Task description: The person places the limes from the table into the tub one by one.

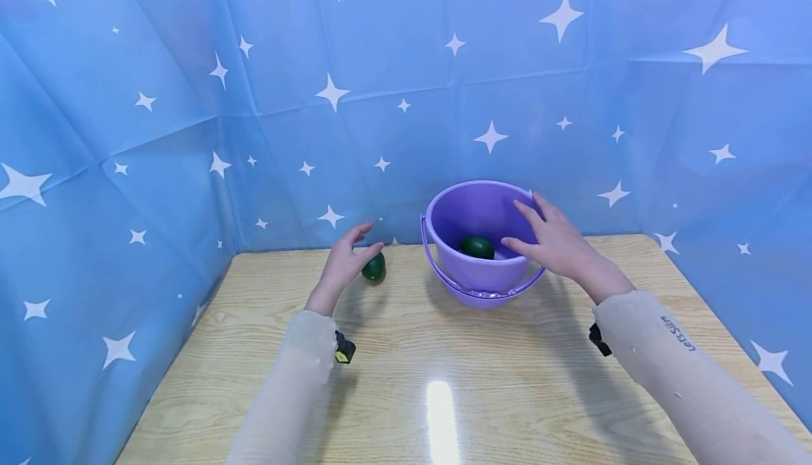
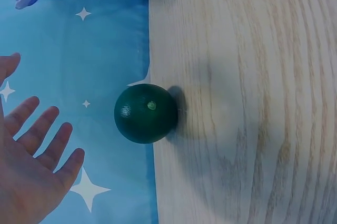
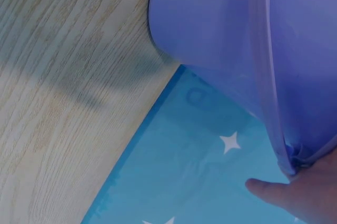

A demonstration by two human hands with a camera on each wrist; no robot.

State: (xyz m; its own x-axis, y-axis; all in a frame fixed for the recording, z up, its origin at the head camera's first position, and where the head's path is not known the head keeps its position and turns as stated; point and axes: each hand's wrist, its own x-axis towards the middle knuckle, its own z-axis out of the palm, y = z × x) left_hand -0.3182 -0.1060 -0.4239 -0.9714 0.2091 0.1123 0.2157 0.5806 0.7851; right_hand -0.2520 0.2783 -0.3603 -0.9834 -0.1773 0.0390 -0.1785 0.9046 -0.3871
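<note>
A purple bucket (image 1: 485, 278) stands toward the back of the table, with one smooth dark green avocado (image 1: 477, 247) inside. My right hand (image 1: 558, 239) is at its right rim, fingers spread and thumb extended over the opening. In the right wrist view, that hand (image 3: 310, 197) overlaps the spot where the bucket's handle (image 3: 263, 61) joins the rim. A second avocado (image 2: 146, 113) lies on the table left of the bucket. Beside it is my left hand (image 1: 345, 261), fingers loosely extended and palm empty; in the left wrist view a gap separates hand and avocado.
The light wood table (image 1: 254, 373) runs back to a blue curtain (image 1: 393, 42) with white stars, which also encloses both sides. The bucket's handle hangs down at its front. A bright glare patch lies on the table's front middle.
</note>
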